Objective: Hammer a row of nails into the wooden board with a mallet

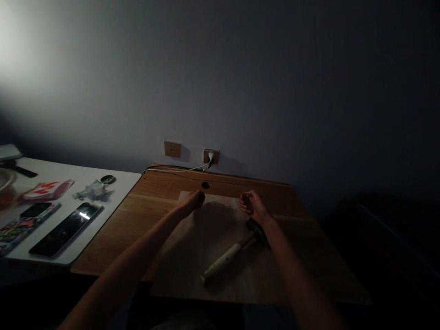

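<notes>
My left hand (197, 200) is closed in a fist above the far left part of a thin pale board (185, 256). My right hand (252, 205) has its fingers curled in over the palm, above the board's far right part. Nothing shows sticking out of either hand. On the board lies a hammer (223, 262), its dark head (256, 230) just below my right wrist and its pale wrapped handle pointing toward the near left. My right forearm partly covers the hammer head. The two hands are apart, and the light is dim.
The board rests on a wooden table (137, 220) against a wall. A socket (211, 156) holds a plug with a white cable (178, 170). On a white table (118, 188) at left lie two phones (65, 231), a red-and-white packet (46, 189) and crumpled plastic (94, 190).
</notes>
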Demonstrator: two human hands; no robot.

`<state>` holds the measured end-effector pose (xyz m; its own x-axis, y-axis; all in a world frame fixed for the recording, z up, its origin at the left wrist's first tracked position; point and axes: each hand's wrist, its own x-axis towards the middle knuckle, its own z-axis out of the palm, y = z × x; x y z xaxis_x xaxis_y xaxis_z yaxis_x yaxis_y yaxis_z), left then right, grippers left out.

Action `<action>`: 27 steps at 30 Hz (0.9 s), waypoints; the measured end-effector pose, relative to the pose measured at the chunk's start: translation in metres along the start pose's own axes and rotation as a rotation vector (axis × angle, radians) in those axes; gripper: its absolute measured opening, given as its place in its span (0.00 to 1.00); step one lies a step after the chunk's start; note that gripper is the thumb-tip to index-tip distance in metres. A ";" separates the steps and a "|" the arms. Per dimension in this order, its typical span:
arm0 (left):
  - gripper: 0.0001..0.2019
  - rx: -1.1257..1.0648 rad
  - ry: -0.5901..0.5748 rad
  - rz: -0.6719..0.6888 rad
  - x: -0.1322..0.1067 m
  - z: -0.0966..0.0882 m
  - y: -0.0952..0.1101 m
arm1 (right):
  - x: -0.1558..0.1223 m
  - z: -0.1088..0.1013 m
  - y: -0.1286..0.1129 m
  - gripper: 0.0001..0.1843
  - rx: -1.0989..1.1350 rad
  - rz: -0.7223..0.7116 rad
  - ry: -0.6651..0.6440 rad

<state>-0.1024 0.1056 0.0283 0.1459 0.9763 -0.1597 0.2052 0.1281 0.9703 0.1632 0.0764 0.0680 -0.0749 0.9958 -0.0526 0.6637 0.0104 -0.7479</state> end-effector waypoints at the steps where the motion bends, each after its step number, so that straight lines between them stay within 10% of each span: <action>1: 0.14 0.061 -0.017 0.019 -0.001 0.000 0.000 | 0.001 0.003 -0.001 0.26 -0.009 0.003 -0.007; 11: 0.05 0.937 -0.126 0.391 -0.011 0.009 0.003 | -0.003 0.038 -0.015 0.02 -0.278 0.017 -0.049; 21: 0.16 0.085 -0.025 0.119 0.011 0.020 0.012 | 0.003 0.014 -0.019 0.23 0.281 -0.084 -0.012; 27: 0.12 0.191 -0.066 0.118 0.005 0.017 0.007 | 0.008 0.034 -0.016 0.18 0.128 -0.021 0.008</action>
<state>-0.0834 0.1088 0.0311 0.2414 0.9683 -0.0647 0.3613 -0.0278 0.9320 0.1262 0.0811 0.0570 -0.0813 0.9962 -0.0312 0.5618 0.0200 -0.8270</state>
